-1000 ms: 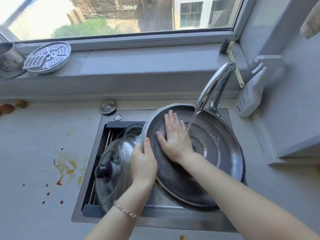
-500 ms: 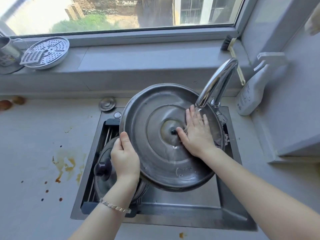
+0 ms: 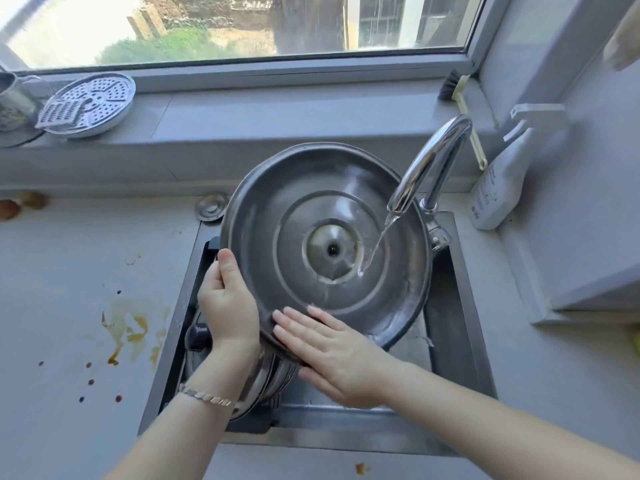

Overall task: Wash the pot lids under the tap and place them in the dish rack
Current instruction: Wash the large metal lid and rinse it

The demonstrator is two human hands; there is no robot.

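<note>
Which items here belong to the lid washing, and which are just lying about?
In use: large lid, tap, left hand, right hand, second lid, dish rack.
Lying about: spray bottle, brush, perforated plate, sink stopper.

Forearms bare. Silver bracelet, flat linked segments, around left wrist, just behind left hand.

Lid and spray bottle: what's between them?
Head view: the tap stands between the lid and the spray bottle, its water stream falling onto the lid.
</note>
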